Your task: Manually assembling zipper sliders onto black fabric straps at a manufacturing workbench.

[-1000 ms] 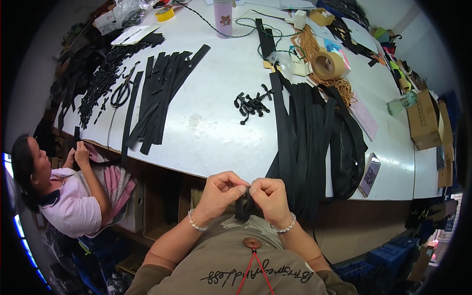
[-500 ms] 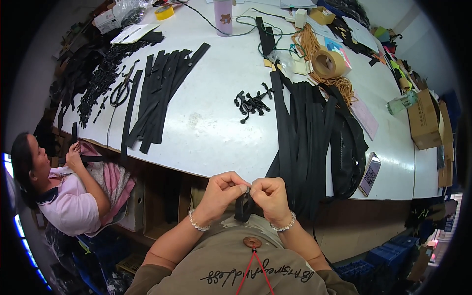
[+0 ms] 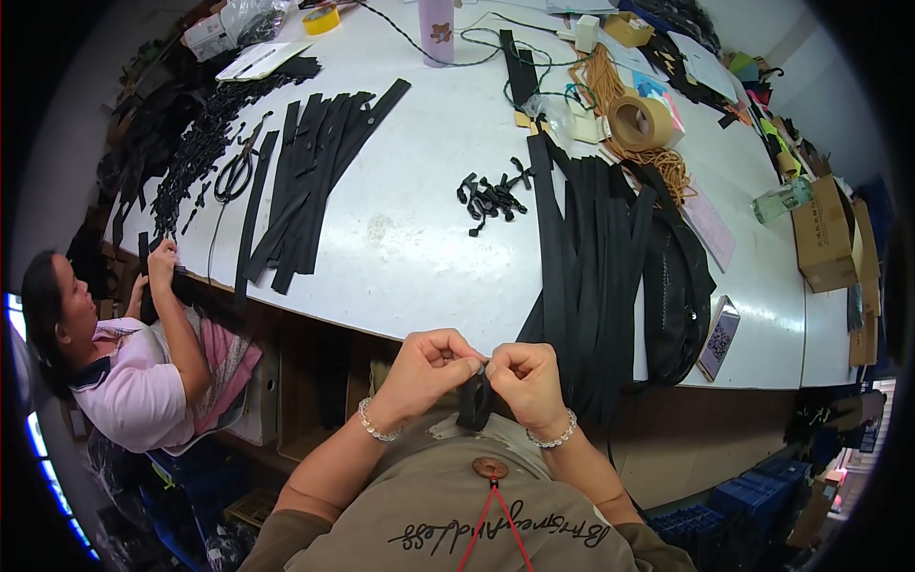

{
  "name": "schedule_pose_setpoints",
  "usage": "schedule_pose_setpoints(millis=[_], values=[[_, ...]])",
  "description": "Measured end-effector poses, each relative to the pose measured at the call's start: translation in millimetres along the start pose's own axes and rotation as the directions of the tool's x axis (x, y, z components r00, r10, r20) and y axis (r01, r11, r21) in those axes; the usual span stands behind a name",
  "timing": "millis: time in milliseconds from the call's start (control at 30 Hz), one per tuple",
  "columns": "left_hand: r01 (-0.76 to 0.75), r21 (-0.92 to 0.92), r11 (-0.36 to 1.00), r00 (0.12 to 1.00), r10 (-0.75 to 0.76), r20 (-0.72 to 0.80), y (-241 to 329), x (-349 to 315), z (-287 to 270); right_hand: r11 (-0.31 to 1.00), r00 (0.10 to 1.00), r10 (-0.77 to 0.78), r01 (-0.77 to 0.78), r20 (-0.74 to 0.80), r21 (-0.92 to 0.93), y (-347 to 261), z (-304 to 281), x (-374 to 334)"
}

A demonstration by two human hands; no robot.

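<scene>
Well, take the hands as the clock's middle, with twelve straight ahead. The left hand (image 3: pixel 431 374) and the right hand (image 3: pixel 527 377) are almost closed, thumbs against fingers, and both pinch the top of one black strip (image 3: pixel 474 410). It hangs like a loop at six o'clock, in front of the brown shirt (image 3: pixel 400 496). What sits right in the pinch is too small to tell. A light pinch should work best, with the tips close together and the loop hanging straight, so nothing twists.

The white table (image 3: pixel 410 276) starts just past the hands. Long black strips (image 3: pixel 600 276) lie on it between one and two, with a black bag (image 3: pixel 675 286) at two and a phone (image 3: pixel 719 338) at three. Little black pieces (image 3: pixel 494 198) make a heap at twelve. Flat strips (image 3: pixel 319 181) lie at eleven and scissors (image 3: pixel 248 155) at ten. Further off are a brown tape roll (image 3: pixel 660 124) at one and a purple cup (image 3: pixel 437 36) at twelve.

Around the room, blue crates (image 3: pixel 681 532) are down at four, another person (image 3: pixel 133 391) sits at nine, and a cardboard box (image 3: pixel 824 238) is at two.
</scene>
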State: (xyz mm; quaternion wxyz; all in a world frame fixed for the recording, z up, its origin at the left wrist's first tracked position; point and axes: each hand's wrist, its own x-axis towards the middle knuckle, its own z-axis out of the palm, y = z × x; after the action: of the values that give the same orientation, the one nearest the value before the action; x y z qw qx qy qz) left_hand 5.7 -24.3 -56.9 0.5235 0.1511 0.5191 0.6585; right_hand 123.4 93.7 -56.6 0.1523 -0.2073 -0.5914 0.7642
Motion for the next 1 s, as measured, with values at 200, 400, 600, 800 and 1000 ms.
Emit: schedule_pose_setpoints(millis=[200,400,600,800,1000], values=[[0.099,-0.021,0.995,0.994,-0.098,0.050,4.4,-3.7,-1.8,0.999,1.000,-0.017,0.016,-0.022,-0.039,-0.3,1.4,-2.9],[-0.029,-0.197,0.980,0.997,0.016,-0.070,-8.4,-4.5,4.5,1.000,0.996,-0.018,0.020,-0.085,0.022,0.5,5.2,-1.8],[-0.054,-0.188,0.981,0.992,0.032,-0.119,-10.1,-1.9,3.6,0.996,0.999,0.016,-0.012,-0.049,0.091,2.4,6.8,-3.6],[-0.114,-0.173,0.978,0.988,0.093,-0.124,-11.5,-2.2,2.2,0.994,0.999,-0.013,0.019,-0.053,0.111,1.4,7.8,-3.4],[-0.180,-0.063,0.982,0.977,0.171,-0.128,-4.0,-3.9,4.3,0.990,1.000,0.014,-0.012,-0.013,0.139,0.3,5.3,-3.2]])
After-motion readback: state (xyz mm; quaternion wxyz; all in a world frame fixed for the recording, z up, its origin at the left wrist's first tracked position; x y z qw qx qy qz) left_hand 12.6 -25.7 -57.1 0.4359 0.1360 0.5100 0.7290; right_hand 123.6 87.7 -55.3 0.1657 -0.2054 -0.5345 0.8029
